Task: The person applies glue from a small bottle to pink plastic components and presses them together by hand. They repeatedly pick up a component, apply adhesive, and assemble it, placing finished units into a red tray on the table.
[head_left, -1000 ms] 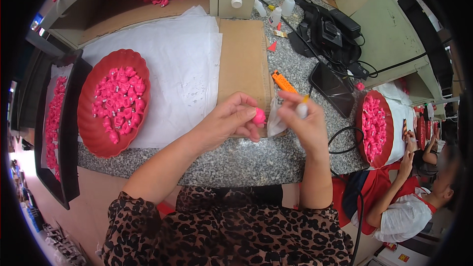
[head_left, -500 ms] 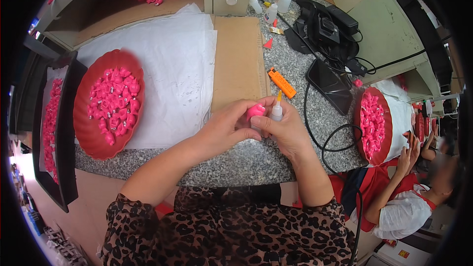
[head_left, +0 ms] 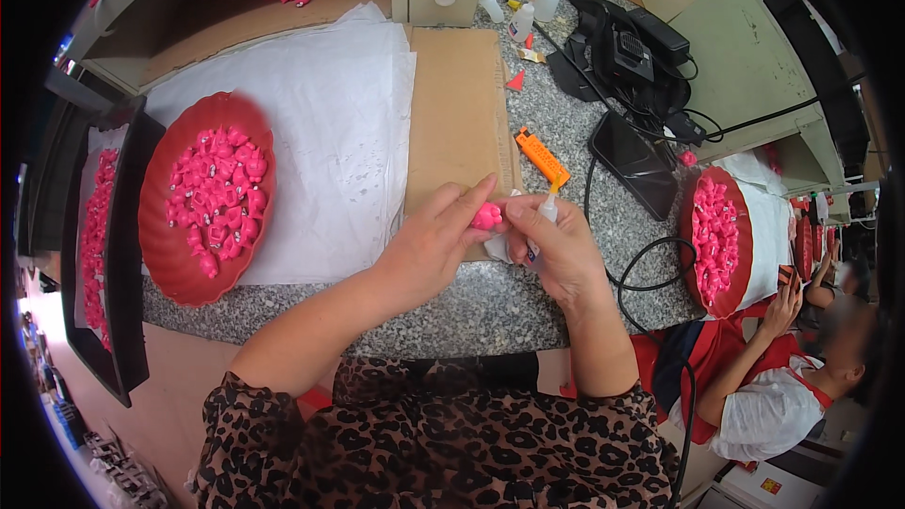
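Between the fingers of my left hand (head_left: 432, 240) is a small pink figurine (head_left: 486, 217), held above the granite edge of the bench. My right hand (head_left: 564, 250) grips a small white glue bottle (head_left: 548, 211) with its yellow tip pointing up. The thumb and forefinger of that hand are pinched close beside the figurine; whether they touch it I cannot tell. Something white, partly hidden, shows beneath the fingers. Just beyond the bottle tip lies an orange utility knife (head_left: 542, 158). On the left, a red scalloped tray (head_left: 160, 259) holds many similar pink figurines.
A cardboard sheet (head_left: 457, 104) and white paper (head_left: 339, 141) cover part of the bench. A black phone (head_left: 633, 165), cables and several white bottles (head_left: 547, 0) stand behind. Another red tray (head_left: 745, 269) sits at right, near a person (head_left: 768, 396). A black tray (head_left: 113, 368) is far left.
My hands have turned and drawn slightly apart. The left fingers now point up with the figurine at their tips, and the glue bottle has shifted right.
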`<state>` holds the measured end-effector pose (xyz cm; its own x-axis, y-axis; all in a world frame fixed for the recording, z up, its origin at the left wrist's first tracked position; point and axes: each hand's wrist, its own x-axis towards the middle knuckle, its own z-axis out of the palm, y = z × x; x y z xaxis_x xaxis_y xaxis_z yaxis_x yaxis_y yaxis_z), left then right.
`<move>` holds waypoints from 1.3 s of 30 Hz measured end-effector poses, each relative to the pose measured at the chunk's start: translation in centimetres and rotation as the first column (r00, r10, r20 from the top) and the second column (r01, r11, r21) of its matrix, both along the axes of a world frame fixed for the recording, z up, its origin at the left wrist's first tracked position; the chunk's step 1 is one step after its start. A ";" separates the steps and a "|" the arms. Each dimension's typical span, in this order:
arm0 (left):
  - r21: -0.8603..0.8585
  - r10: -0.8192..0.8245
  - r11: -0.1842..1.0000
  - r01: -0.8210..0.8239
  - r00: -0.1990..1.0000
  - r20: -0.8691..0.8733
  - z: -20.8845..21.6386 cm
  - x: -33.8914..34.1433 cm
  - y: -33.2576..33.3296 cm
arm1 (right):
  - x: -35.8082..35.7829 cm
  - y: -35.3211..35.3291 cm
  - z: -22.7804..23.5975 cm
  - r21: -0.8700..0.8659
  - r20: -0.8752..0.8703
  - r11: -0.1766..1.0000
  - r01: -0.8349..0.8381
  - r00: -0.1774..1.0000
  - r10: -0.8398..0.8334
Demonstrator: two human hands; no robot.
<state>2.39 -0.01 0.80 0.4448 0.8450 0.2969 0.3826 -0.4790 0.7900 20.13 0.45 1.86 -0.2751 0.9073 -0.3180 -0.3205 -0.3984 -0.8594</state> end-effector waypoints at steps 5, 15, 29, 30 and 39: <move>-0.055 -0.006 0.998 0.010 0.997 0.076 -0.3 0.4 -0.2 | 0.2 -0.1 -0.2 0.021 0.035 0.999 -0.029 0.999 0.028; 0.049 -0.002 0.999 0.005 0.998 -0.059 0.3 -0.1 0.2 | 0.1 -0.2 0.0 0.113 -0.028 0.992 -0.061 0.998 0.065; 0.047 -0.019 0.999 0.026 0.990 -0.142 0.4 -0.4 0.1 | 0.0 -0.3 -0.7 0.053 0.026 0.998 -0.028 0.999 0.027; 0.047 -0.019 0.999 0.026 0.990 -0.139 0.4 -0.4 0.1 | 0.0 -0.3 -0.7 0.050 0.023 0.998 -0.030 0.999 0.029; 0.054 -0.002 0.998 0.009 0.991 -0.130 0.1 -0.2 0.0 | -0.1 -0.2 -0.7 0.045 0.028 0.998 -0.049 0.998 0.048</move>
